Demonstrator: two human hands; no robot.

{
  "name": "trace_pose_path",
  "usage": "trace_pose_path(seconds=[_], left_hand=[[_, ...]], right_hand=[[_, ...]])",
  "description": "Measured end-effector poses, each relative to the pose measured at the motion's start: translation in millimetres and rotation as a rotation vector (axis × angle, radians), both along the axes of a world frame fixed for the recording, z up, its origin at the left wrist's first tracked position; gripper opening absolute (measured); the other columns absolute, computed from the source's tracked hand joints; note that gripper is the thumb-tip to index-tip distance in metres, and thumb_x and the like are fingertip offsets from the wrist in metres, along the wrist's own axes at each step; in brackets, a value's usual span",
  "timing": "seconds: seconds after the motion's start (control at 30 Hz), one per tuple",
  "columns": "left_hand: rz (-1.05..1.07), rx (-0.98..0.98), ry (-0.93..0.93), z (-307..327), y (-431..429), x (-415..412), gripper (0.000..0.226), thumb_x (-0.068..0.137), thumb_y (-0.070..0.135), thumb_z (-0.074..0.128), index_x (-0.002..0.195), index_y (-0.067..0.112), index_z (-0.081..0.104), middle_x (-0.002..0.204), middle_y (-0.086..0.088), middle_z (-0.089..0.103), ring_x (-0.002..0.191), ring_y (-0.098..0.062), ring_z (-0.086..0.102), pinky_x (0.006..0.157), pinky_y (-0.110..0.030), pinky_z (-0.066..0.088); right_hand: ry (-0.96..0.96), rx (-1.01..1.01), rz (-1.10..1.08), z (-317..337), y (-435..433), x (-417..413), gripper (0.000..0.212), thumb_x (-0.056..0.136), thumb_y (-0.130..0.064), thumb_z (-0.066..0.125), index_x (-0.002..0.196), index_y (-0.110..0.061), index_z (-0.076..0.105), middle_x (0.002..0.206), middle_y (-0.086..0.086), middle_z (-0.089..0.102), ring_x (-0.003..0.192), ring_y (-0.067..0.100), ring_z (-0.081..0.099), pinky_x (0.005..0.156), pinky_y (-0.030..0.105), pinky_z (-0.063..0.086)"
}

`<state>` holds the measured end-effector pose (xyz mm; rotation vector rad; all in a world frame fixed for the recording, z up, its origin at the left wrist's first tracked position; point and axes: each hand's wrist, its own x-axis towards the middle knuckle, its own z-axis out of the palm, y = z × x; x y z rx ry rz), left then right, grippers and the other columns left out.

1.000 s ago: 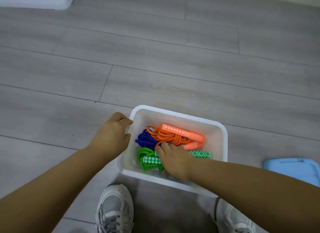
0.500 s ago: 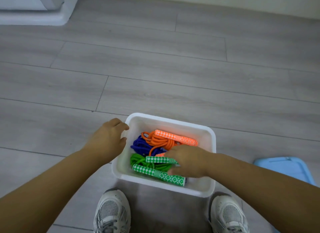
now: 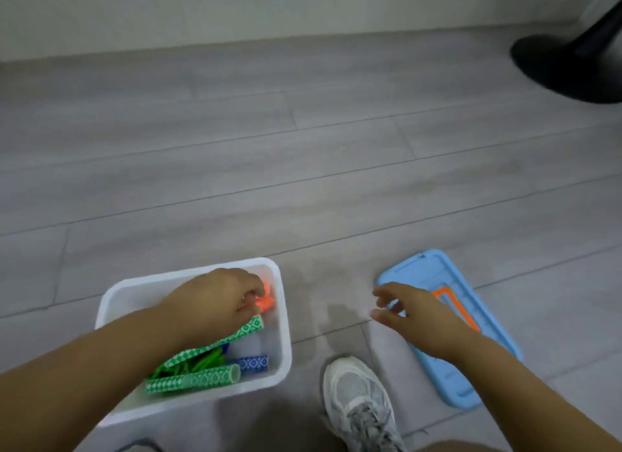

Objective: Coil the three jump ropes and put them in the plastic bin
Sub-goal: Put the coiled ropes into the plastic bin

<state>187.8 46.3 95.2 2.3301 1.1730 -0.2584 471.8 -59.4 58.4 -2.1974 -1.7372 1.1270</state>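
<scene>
Inside one bin [image 3: 285, 333], two green handles [image 3: 193, 380], one blue handle [image 3: 252, 363]; left grip [image 3: 215, 296] pinching orange handle [image 3: 265, 302], right grip [image 3: 420, 317] spread.

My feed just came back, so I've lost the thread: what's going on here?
A person works over a white plastic bin on the floor. A green handle, a blue handle and an orange handle show inside it. The left hand is in the bin, fingers curled at the orange handle; whether it grips it is unclear. The right hand, fingers spread and holding nothing, reaches over the blue lid lying beside the bin.
</scene>
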Motion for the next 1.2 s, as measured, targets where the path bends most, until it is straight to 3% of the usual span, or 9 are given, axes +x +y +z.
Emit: trace_pose_path(seconds=[0.1, 0.23, 0.37, 0.43, 0.6, 0.77, 0.97, 1.1, 1.2], left_hand=[[-0.085, -0.038, -0.107, -12.6, 0.5, 64.3, 0.022, 0.088, 0.028, 0.055, 0.106, 0.021, 0.065, 0.101, 0.007, 0.065, 0.09, -0.01, 0.06, 0.083, -0.026, 0.046], [-0.133, -0.113, -0.16, -54.1, -6.3, 143.9, 0.021, 0.087, 0.026, 0.059, 0.106, 0.019, 0.064, 0.102, 0.005, 0.064, 0.092, -0.01, 0.059, 0.084, -0.024, 0.046], [-0.132, -0.205, -0.129, -106.7, -18.0, 204.0, 0.022, 0.085, 0.023, 0.057, 0.105, 0.02, 0.064, 0.104, 0.002, 0.065, 0.094, -0.015, 0.061, 0.085, -0.028, 0.047], [-0.111, -0.23, -0.112, -129.3, -19.3, 224.5, 0.031, 0.084, 0.023, 0.059, 0.114, 0.018, 0.061, 0.114, -0.001, 0.061, 0.103, -0.019, 0.059, 0.09, -0.032, 0.046], [-0.023, -0.183, -0.031, -167.1, -13.7, 265.9, 0.077, 0.084, 0.029, 0.064, 0.145, 0.008, 0.022, 0.149, -0.01, 0.026, 0.131, -0.032, 0.031, 0.109, -0.033, 0.022], [-0.028, -0.307, 0.088, -190.7, -8.7, 284.7, 0.088, 0.09, 0.028, 0.057, 0.147, 0.001, -0.005, 0.157, -0.015, 0.001, 0.144, -0.03, 0.007, 0.115, -0.03, 0.008], [0.0, -0.226, 0.088, -194.3, 6.2, 287.5, 0.071, 0.087, 0.031, 0.06, 0.143, 0.005, 0.025, 0.14, -0.018, 0.033, 0.124, -0.037, 0.038, 0.103, -0.036, 0.029], [0.102, -0.181, 0.057, -177.9, 23.4, 272.9, 0.043, 0.089, 0.033, 0.058, 0.118, 0.003, 0.05, 0.12, -0.02, 0.043, 0.108, -0.039, 0.05, 0.093, -0.039, 0.039], [0.252, -0.156, -0.086, -154.8, 38.7, 252.2, 0.037, 0.088, 0.03, 0.059, 0.117, 0.007, 0.056, 0.112, -0.019, 0.047, 0.102, -0.038, 0.053, 0.093, -0.042, 0.043]], right_hand=[[-0.03, -0.045, -0.223, -21.4, -34.6, 41.1, 0.032, 0.086, -0.039, 0.06, 0.115, -0.026, 0.056, 0.1, -0.014, 0.06, 0.083, 0.003, 0.056, 0.078, 0.02, 0.041], [-0.103, -0.108, -0.529, -63.1, -75.7, 86.0, 0.03, 0.084, -0.042, 0.06, 0.109, -0.024, 0.059, 0.091, -0.014, 0.061, 0.086, 0.011, 0.06, 0.081, 0.029, 0.047], [-0.154, -0.231, -0.756, -94.1, -103.3, 114.5, 0.033, 0.087, -0.038, 0.055, 0.115, -0.019, 0.056, 0.108, 0.0, 0.063, 0.098, 0.021, 0.06, 0.085, 0.031, 0.047], [-0.208, -0.271, -0.825, -106.6, -113.9, 123.4, 0.04, 0.088, -0.035, 0.055, 0.122, -0.015, 0.05, 0.118, 0.007, 0.057, 0.106, 0.027, 0.057, 0.089, 0.034, 0.045], [-0.255, -0.429, -0.964, -128.8, -125.4, 130.4, 0.079, 0.081, -0.04, 0.061, 0.14, -0.008, 0.02, 0.131, 0.019, 0.038, 0.123, 0.035, 0.038, 0.102, 0.042, 0.035], [-0.08, -0.526, -0.947, -145.4, -124.6, 126.4, 0.095, 0.083, -0.042, 0.058, 0.146, -0.012, -0.007, 0.141, 0.019, 0.03, 0.129, 0.035, 0.032, 0.106, 0.041, 0.031], [-0.12, -0.492, -0.991, -149.7, -110.3, 130.7, 0.074, 0.079, -0.029, 0.06, 0.138, -0.013, 0.018, 0.13, 0.018, 0.042, 0.12, 0.037, 0.04, 0.1, 0.044, 0.04], [-0.094, -0.269, -1.085, -139.9, -99.3, 133.0, 0.086, 0.071, -0.025, 0.073, 0.139, -0.012, 0.023, 0.128, 0.015, 0.047, 0.118, 0.036, 0.045, 0.097, 0.049, 0.043], [-0.088, -0.106, -1.042, -128.8, -80.8, 130.1, 0.078, 0.071, -0.024, 0.076, 0.134, -0.009, 0.033, 0.127, 0.013, 0.048, 0.116, 0.032, 0.047, 0.097, 0.045, 0.042]])
